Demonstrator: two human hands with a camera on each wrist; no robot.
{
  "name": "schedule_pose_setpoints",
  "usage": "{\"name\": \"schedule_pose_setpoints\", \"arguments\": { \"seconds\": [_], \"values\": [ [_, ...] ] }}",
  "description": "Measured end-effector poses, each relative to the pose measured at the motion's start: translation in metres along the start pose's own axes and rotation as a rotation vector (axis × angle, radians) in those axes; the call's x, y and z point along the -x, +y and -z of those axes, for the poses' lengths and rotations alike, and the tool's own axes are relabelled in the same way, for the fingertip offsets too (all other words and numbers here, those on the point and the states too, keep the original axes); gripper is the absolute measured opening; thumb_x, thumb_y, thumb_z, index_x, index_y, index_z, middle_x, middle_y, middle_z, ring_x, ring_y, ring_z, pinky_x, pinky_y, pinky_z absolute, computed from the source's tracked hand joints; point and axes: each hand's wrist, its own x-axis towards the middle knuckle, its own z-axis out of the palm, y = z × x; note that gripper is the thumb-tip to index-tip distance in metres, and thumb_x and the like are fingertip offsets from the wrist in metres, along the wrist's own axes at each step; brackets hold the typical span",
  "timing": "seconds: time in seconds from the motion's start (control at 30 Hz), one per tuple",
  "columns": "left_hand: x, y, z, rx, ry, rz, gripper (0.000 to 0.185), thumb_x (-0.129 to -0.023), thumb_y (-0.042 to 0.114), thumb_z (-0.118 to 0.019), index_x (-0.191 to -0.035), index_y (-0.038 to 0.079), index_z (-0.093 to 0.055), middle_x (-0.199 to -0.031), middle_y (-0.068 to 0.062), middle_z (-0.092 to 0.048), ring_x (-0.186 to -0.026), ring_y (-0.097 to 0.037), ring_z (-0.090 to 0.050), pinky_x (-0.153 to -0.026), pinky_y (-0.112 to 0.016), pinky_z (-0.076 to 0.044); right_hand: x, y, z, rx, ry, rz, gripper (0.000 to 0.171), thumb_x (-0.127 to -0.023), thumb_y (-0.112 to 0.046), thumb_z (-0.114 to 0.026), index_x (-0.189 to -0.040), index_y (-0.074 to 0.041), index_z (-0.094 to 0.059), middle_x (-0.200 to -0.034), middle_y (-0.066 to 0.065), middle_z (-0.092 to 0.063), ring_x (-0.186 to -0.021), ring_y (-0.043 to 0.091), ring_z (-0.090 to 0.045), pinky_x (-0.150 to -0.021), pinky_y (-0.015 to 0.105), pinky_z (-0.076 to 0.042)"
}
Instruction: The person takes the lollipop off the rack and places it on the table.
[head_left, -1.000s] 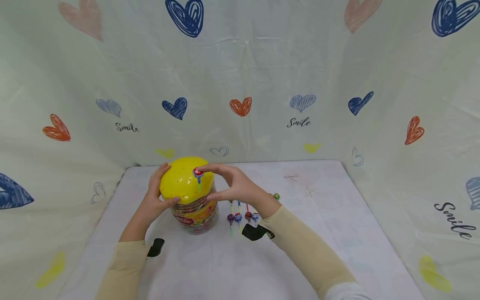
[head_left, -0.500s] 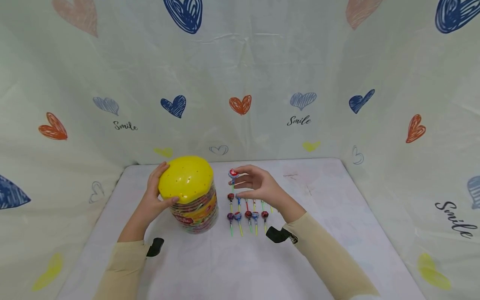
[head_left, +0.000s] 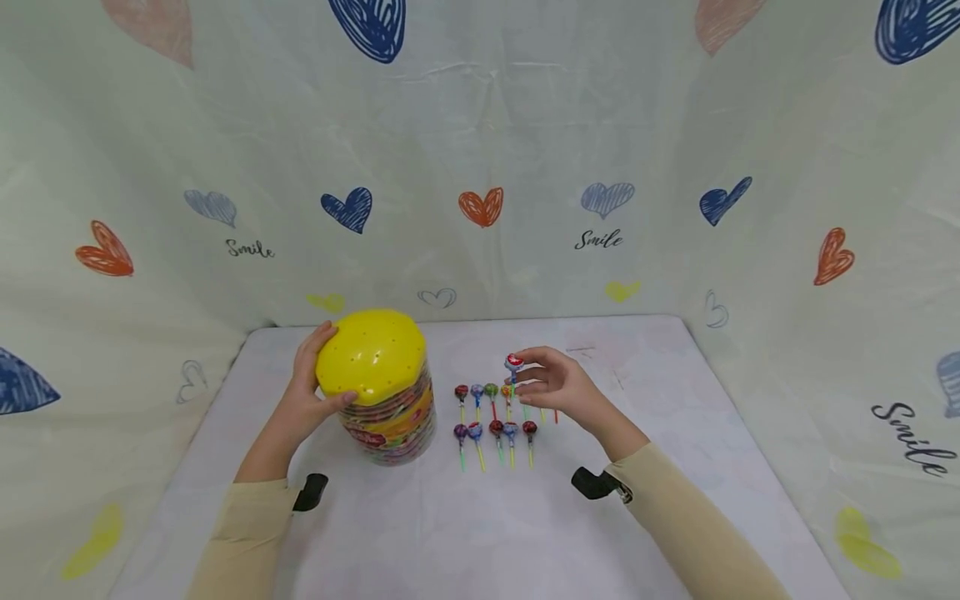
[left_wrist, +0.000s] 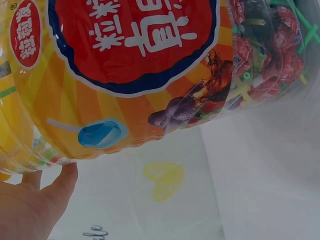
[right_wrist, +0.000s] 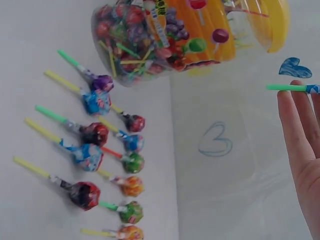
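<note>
A clear plastic jar (head_left: 397,425) of lollipops with a yellow lid (head_left: 375,354) stands on the left part of the table. My left hand (head_left: 307,408) holds it at the lid, thumb in front and fingers on the far left side. In the left wrist view, the fingertips press against the jar (left_wrist: 130,60) near its neck. Right of the jar, my right hand (head_left: 562,387) pinches a lollipop (head_left: 513,363) with a red and blue wrapper, candy end up. Its green stick (right_wrist: 285,87) shows in the right wrist view. Beneath lie lollipops in two rows, the farther row partly hidden.
The nearer row holds several lollipops (head_left: 497,428), sticks toward me; the farther row includes a green one (right_wrist: 134,163). They lie on a white-covered table (head_left: 450,533). A pale curtain (head_left: 480,117) printed with hearts hangs behind it.
My right hand has moved right from the jar's lid, carrying the lollipop to above the rows. The left hand stays on the jar, and the nearer row has come into full view.
</note>
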Motion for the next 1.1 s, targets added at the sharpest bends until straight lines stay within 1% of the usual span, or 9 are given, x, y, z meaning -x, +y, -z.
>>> {"name": "schedule_pose_setpoints", "arguments": {
  "seconds": [0.17,0.27,0.37,0.5,0.57,0.7,0.93,1.1],
  "values": [
    [0.0,0.0,-0.001,0.001,0.001,0.004,0.091,-0.079,0.003,-0.075,-0.152,0.012,-0.022,-0.16,-0.011,-0.003,-0.14,-0.044,-0.013,-0.105,-0.073,-0.02,0.013,0.017,0.013,0.032,0.056,-0.075,0.056,-0.084,0.002,-0.073,-0.135,0.0,-0.05,-0.134,0.013,-0.049,-0.113,0.03,-0.058,-0.087,0.041,-0.056],
    [0.0,0.0,-0.002,-0.001,0.002,0.008,0.091,-0.079,0.004,-0.075,-0.152,0.012,-0.022,-0.16,-0.01,-0.003,-0.14,-0.043,-0.013,-0.105,-0.072,-0.021,0.021,0.031,0.021,0.044,0.087,-0.119,0.056,-0.085,0.002,-0.072,-0.136,0.0,-0.049,-0.135,0.017,-0.048,-0.113,0.029,-0.059,-0.086,0.041,-0.056],
    [0.0,0.0,-0.001,0.0,0.002,0.007,0.091,-0.079,0.003,-0.075,-0.152,0.012,-0.022,-0.16,-0.01,-0.004,-0.14,-0.043,-0.013,-0.105,-0.073,-0.021,0.027,0.043,0.026,0.063,0.118,-0.172,0.056,-0.085,0.002,-0.071,-0.137,-0.001,-0.049,-0.136,0.02,-0.047,-0.113,0.032,-0.058,-0.086,0.04,-0.056],
    [0.0,0.0,-0.001,0.002,0.004,0.001,0.09,-0.078,0.002,-0.075,-0.152,0.011,-0.022,-0.16,-0.01,-0.004,-0.14,-0.043,-0.013,-0.104,-0.073,-0.022,0.035,0.058,0.031,0.068,0.151,-0.22,0.057,-0.085,0.003,-0.071,-0.137,-0.001,-0.048,-0.135,0.021,-0.047,-0.11,0.031,-0.06,-0.086,0.039,-0.056],
    [0.0,0.0,-0.001,0.002,0.004,-0.001,0.09,-0.078,0.002,-0.074,-0.152,0.011,-0.023,-0.16,-0.011,-0.004,-0.14,-0.043,-0.013,-0.104,-0.073,-0.022,0.038,0.066,0.033,0.055,0.157,-0.228,0.056,-0.085,0.004,-0.07,-0.136,0.0,-0.048,-0.134,0.021,-0.047,-0.108,0.028,-0.061,-0.086,0.039,-0.056],
    [0.0,0.0,-0.001,0.002,0.003,-0.004,0.091,-0.078,0.002,-0.075,-0.152,0.011,-0.023,-0.16,-0.011,-0.004,-0.14,-0.044,-0.013,-0.104,-0.073,-0.021,0.045,0.077,0.035,0.065,0.17,-0.253,0.057,-0.084,0.003,-0.071,-0.137,0.0,-0.048,-0.133,0.02,-0.048,-0.103,0.025,-0.062,-0.083,0.038,-0.057],
    [0.0,0.001,0.0,-0.009,0.004,0.006,0.091,-0.079,0.006,-0.077,-0.152,0.013,-0.022,-0.16,-0.01,-0.004,-0.14,-0.044,-0.014,-0.105,-0.072,-0.022,0.051,0.091,0.038,0.029,0.178,-0.3,0.061,-0.085,0.003,-0.069,-0.14,0.005,-0.043,-0.126,0.023,-0.047,-0.093,0.022,-0.065,-0.08,0.042,-0.058],
    [0.0,0.0,-0.001,-0.006,0.004,0.006,0.091,-0.08,0.008,-0.078,-0.152,0.013,-0.023,-0.16,-0.009,-0.004,-0.141,-0.043,-0.013,-0.105,-0.071,-0.023,0.054,0.099,0.041,0.023,0.169,-0.319,0.06,-0.085,0.007,-0.066,-0.14,0.008,-0.042,-0.121,0.024,-0.046,-0.089,0.02,-0.067,-0.078,0.04,-0.059]
  ]
}}
